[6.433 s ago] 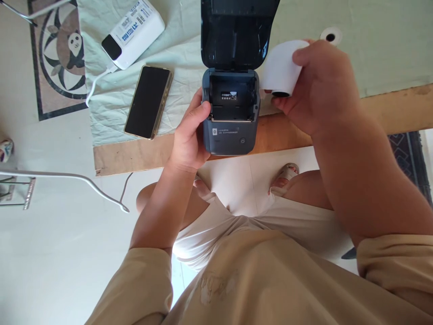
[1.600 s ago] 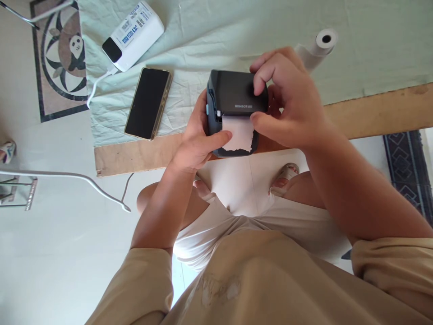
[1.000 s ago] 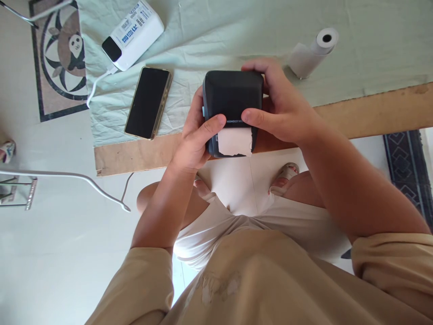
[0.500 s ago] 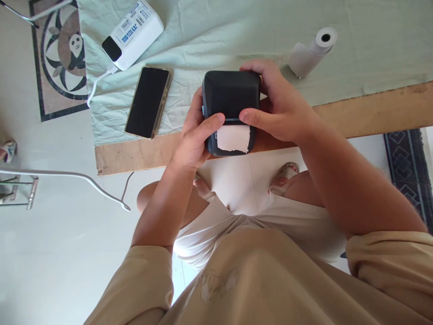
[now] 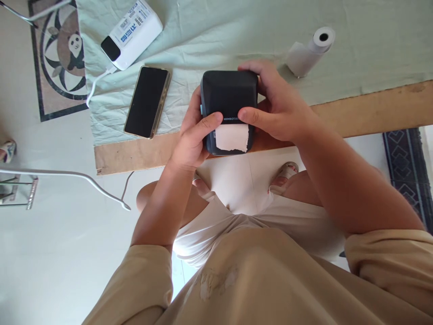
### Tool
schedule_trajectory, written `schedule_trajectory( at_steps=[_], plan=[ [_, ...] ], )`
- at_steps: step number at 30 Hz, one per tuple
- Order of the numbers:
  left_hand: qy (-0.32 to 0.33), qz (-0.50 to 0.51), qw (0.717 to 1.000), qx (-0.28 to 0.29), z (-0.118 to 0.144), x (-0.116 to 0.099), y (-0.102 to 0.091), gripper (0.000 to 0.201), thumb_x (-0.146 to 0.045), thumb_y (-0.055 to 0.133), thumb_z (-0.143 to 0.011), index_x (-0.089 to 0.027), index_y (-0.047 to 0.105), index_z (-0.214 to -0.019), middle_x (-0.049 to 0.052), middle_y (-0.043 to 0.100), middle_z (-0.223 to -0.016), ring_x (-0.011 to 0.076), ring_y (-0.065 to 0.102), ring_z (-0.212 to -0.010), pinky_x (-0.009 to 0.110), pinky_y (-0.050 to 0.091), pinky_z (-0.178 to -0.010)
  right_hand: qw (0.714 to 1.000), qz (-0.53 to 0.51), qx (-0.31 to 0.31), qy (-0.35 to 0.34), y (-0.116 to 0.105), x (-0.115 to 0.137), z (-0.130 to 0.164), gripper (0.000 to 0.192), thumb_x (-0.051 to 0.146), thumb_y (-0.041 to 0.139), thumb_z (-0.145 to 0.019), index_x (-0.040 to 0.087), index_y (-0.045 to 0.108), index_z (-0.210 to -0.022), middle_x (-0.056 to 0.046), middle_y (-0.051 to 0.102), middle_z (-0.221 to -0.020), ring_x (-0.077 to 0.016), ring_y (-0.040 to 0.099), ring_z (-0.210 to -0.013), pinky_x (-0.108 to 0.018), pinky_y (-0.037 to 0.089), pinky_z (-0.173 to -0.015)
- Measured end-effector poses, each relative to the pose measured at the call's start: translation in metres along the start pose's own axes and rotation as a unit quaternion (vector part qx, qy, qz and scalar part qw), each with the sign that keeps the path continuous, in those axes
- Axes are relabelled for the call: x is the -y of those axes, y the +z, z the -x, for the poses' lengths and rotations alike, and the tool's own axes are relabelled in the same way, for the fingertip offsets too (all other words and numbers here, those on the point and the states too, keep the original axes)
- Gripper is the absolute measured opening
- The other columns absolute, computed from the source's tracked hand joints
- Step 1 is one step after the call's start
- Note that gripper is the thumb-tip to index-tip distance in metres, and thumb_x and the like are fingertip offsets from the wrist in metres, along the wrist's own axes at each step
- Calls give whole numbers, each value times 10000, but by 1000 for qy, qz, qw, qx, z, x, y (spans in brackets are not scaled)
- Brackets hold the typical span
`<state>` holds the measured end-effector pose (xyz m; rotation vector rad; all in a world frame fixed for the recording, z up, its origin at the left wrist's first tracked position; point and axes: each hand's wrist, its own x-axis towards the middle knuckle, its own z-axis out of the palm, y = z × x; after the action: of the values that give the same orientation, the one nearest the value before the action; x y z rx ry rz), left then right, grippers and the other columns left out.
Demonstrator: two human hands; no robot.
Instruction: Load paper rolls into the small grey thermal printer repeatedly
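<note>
Dark grey printer (image 5: 228,97) sits at the near edge of the table (image 5: 372,110), half on the green cloth (image 5: 237,27), w/ both hands clamped on it from opposite sides. Left hand (image 5: 191,137) wraps the left side, thumb laid across the front lip just left of the paper slot; right hand (image 5: 280,108) cups the right side and far corner, thumb pressing the lip just right of the slot. Both hands are closed on the printer, neither holds anything else. Lid looks down flat, and a short white paper (image 5: 232,137) tab w/ a ragged torn edge hangs out the front, toward the person. Key relation: the tab lies directly between the two thumbs, touching or nearly touching both, so neither hand is clearly nearer; it sits a shade below each thumb tip, on the near face. Tab's long axis runs left-right, parallel to the table edge, and its free edge points near. Printer's own body runs near-far, so the hands squeeze across its short width. Spare roll (image 5: 309,50) lies far right on the cloth, well apart from the right hand. Phone (image 5: 147,101) lies face up to the left, near the left hand but not touching; a white power bank (image 5: 131,34) w/ cable sits farther left and far.
</note>
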<state>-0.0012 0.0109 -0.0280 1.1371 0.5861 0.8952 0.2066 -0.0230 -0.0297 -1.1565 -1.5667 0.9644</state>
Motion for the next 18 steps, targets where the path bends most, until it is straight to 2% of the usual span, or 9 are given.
schedule_trajectory(
  at_steps=[2,4,6,8,11,15,18],
  plan=[
    [3,3,1000,14,0,-1,1,308,-355,727,-933,-296,650,-1226,5,704,-1090,198,693,-1005,297,553,-767,1000,-3,-5,-1,1,-1,0,872,793,754,-776,280,471,-1422,-62,636,-1337,-188,619,-1174,-269,552,-735],
    [10,25,999,23,-1,-3,4,278,-417,673,-982,-278,647,-1221,22,707,-1112,241,676,-1179,343,581,-901,1000,-14,-6,1,1,-3,-1,907,805,757,-763,271,458,-1432,-73,625,-1350,-196,611,-1201,-268,544,-730],
    [5,56,998,9,-2,-4,8,273,-472,575,-1035,-263,652,-1195,36,715,-1138,273,614,-1335,394,561,-1050,1000,-24,-5,8,1,-4,-1,896,799,759,-764,293,452,-1437,-70,625,-1330,-199,607,-1204,-272,543,-738],
    [-10,74,997,-10,-4,-2,9,289,-504,546,-1044,-272,660,-1173,30,729,-1157,289,568,-1406,418,524,-1129,999,-29,-11,9,2,-4,-1,861,788,765,-762,321,464,-1419,-58,630,-1312,-201,608,-1198,-280,539,-741],
    [-3,59,998,-20,-9,4,3,318,-589,607,-980,-317,691,-1122,1,745,-1158,323,536,-1430,438,503,-1146,999,-21,-38,7,3,-3,-1,798,783,760,-758,338,508,-1370,-46,626,-1336,-209,625,-1170,-298,539,-735],
    [20,17,999,-34,-11,10,-3,414,-717,663,-877,-344,706,-1052,14,753,-1085,372,519,-1408,451,514,-1111,998,-4,-66,9,4,3,-1,584,709,698,-843,368,565,-1298,-28,628,-1361,-207,661,-1089,-340,559,-764],
    [17,6,999,-28,-9,7,-2,407,-691,620,-929,-332,718,-1093,31,731,-1099,351,576,-1337,448,530,-1095,997,-9,-78,-13,5,10,0,468,613,675,-881,380,550,-1268,-11,595,-1433,-230,597,-1318,-321,559,-758]
  ],
)
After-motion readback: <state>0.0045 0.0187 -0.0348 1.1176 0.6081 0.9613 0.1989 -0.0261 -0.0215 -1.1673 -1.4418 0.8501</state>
